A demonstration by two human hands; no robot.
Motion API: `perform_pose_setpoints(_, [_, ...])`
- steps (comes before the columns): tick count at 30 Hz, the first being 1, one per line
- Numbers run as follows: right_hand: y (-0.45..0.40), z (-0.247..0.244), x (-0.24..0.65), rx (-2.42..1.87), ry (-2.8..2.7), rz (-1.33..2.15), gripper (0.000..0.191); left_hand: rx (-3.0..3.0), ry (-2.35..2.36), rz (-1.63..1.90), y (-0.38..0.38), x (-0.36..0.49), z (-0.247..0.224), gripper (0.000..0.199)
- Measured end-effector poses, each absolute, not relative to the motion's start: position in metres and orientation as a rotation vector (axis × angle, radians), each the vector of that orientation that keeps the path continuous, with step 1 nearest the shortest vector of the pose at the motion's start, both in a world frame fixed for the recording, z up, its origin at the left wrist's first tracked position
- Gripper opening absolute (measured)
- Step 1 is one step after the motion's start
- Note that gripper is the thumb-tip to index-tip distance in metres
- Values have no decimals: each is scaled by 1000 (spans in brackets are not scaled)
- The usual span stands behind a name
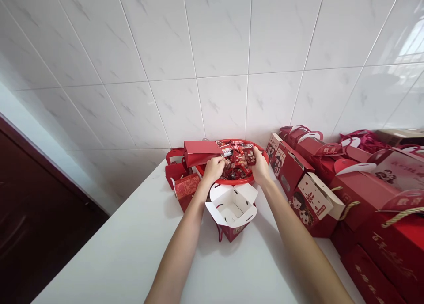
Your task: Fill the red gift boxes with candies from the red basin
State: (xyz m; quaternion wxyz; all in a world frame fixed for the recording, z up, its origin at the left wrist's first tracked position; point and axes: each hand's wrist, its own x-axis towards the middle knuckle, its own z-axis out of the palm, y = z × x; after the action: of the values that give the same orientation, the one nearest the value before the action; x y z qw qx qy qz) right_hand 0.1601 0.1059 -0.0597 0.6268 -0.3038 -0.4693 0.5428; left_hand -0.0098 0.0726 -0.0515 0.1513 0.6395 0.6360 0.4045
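A red plastic basin (263, 153) full of small red-wrapped candies (236, 171) stands against the wall. My right hand (260, 166) is at the basin's right side, its fingers closed on a dark red candy packet (249, 155). Over the left part of the basin, my left hand (215, 168) has its fingers pinched together among the candies; what they hold, if anything, is hidden. Between my forearms sits an open gift box (232, 207), white inside and red outside, with its flaps spread. No candy shows inside it.
Left of the basin are several small red boxes (187, 187), and a red box (202, 153) overlaps its left rim. Many red gift boxes (371, 189), some with rope handles, crowd the right side of the white table (129, 251). A tiled wall (221, 105) rises behind.
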Motion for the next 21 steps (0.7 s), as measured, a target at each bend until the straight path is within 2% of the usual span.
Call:
perform_pose_setpoints(3, [110,-59,162,-637,-932,1402,39,1894,1818,1069,75,-7,-52,30])
perform_pose_setpoints(8, [113,-57,167,-621,-873,1403,27,2101,1722,842,83,-2,-50,34])
perform_pose_setpoints(12, [113,-59,169,-613,-885,1366,30,2223,1669,610,100,1,-51,40])
perform_pose_setpoints(14, [114,-61,169,-594,-856,1357,29,2202,1696,588,110,3,-51,36])
perform_pose_setpoints(18, [116,-64,168,-572,-781,1350,26,2155,1733,610,122,7,-53,17])
perform_pose_setpoints(21, [117,-66,168,-566,-751,1345,27,2112,1720,710,122,6,-55,21])
